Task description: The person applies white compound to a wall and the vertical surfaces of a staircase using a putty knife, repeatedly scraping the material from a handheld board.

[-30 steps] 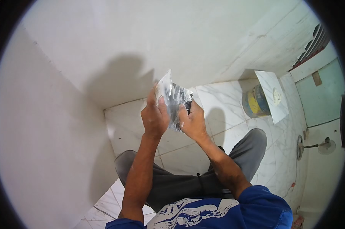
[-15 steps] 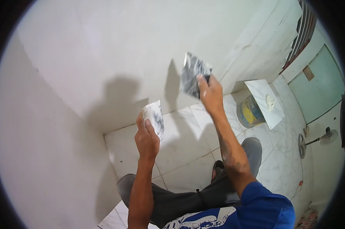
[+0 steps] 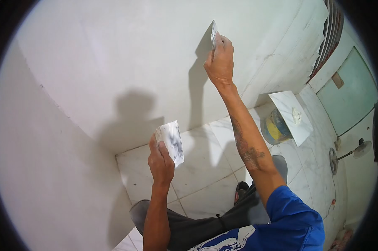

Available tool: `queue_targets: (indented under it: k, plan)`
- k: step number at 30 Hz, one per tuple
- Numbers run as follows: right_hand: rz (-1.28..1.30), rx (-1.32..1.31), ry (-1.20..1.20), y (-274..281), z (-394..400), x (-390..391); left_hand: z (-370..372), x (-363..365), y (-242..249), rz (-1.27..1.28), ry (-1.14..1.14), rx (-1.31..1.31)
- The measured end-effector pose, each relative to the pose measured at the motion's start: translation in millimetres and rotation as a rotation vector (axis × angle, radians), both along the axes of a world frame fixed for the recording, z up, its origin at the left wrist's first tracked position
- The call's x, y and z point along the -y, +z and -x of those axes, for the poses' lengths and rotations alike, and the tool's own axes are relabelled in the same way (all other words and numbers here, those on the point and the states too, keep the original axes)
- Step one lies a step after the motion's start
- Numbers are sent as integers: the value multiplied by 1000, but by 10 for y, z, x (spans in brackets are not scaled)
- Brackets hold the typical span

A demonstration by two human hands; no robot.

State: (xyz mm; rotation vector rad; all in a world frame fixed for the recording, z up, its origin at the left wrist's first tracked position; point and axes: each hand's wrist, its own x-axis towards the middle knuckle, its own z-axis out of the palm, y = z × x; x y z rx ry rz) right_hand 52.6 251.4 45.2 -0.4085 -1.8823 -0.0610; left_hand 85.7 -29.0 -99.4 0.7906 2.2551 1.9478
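Note:
My left hand is closed round a flat plate smeared with white and grey paste, held low in front of the wall's foot. Higher up, my right hand grips a trowel, its blade seen nearly edge-on against the pale wall. Whether the whole edge touches the wall cannot be made out. The handle is hidden by my fingers.
A bucket with a yellow band stands at the right, a marble-patterned tile tilted on it with a lump of white paste. Farther right are a fan and a pale green door. White tiles cover the floor.
My right hand has moved up and slightly left with the trowel, which has turned from face-on to edge-on. My left hand and its plate are nearly in place, the plate slightly lower.

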Motion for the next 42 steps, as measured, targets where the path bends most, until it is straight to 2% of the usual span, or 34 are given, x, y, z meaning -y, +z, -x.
queue_targets:
  k: [6, 9, 11, 12, 15, 17, 18, 21, 26, 29, 32, 35, 39, 42]
  plan:
    - [-187, -40, -66, -410, 282, 254, -8, 33, 31, 7, 29, 63]
    - [-242, 60, -73, -827, 401, 373, 12, 46, 20, 18, 35, 33]
    - [-209, 145, 39, -864, 250, 479, 12, 50, 31, 17, 31, 46]
    - [-193, 185, 91, -834, 172, 491, 11, 51, 38, 15, 25, 49]
    - [-191, 75, 229, -557, -25, 299, 7, 44, 26, 26, 51, 32]
    - [-191, -153, 154, -227, -30, 108, 20, 36, 19, -6, 24, 56]
    - [6, -192, 107, 1, -40, 158, 23, 41, 14, -22, 11, 67]
    - [97, -129, 3, 297, 123, 27, 27, 35, 15, -40, -3, 99]
    - [-213, -23, -45, -40, 335, 328, 27, 35, 7, -13, 15, 74]
    - [-378, 178, 56, -417, 274, 412, 45, 20, -26, -35, 7, 81]
    - [-438, 322, 325, -532, 89, 340, 35, 20, -18, -26, 21, 50]
    - [-399, 195, 317, -329, -118, 260, 29, 27, 3, -17, 31, 42]
    - [-322, -78, 92, 184, -205, -102, 41, 31, -39, -30, 11, 73]
    - [-282, -74, 58, 295, -241, -415, 27, 45, 5, -11, 37, 80]
